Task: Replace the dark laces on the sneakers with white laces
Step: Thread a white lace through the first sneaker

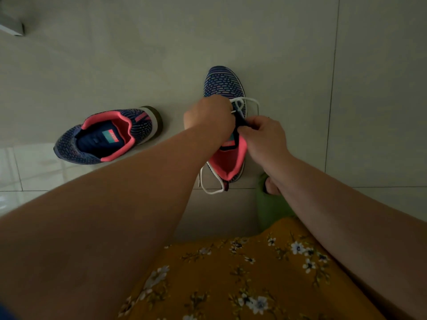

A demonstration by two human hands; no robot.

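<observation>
Near shoe (225,88) on floor (300,54), toe away. Left hand (208,114) curled over its white lace (250,101); grip hidden. Right hand (263,135) pinches dark tongue (241,122). Second shoe (108,135) lies left, unlaced.

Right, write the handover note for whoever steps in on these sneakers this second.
Left hand: curled over the lace area of the navy-and-pink knit sneaker straight ahead; what it holds is hidden.
Right hand: pinches the dark tongue.
White lace: partly threaded near the toe, one end trailing on the floor tiles by the heel.
Second matching sneaker: lies to the left, no lace visible.
Left: finish this shoe, then lace the other.
</observation>
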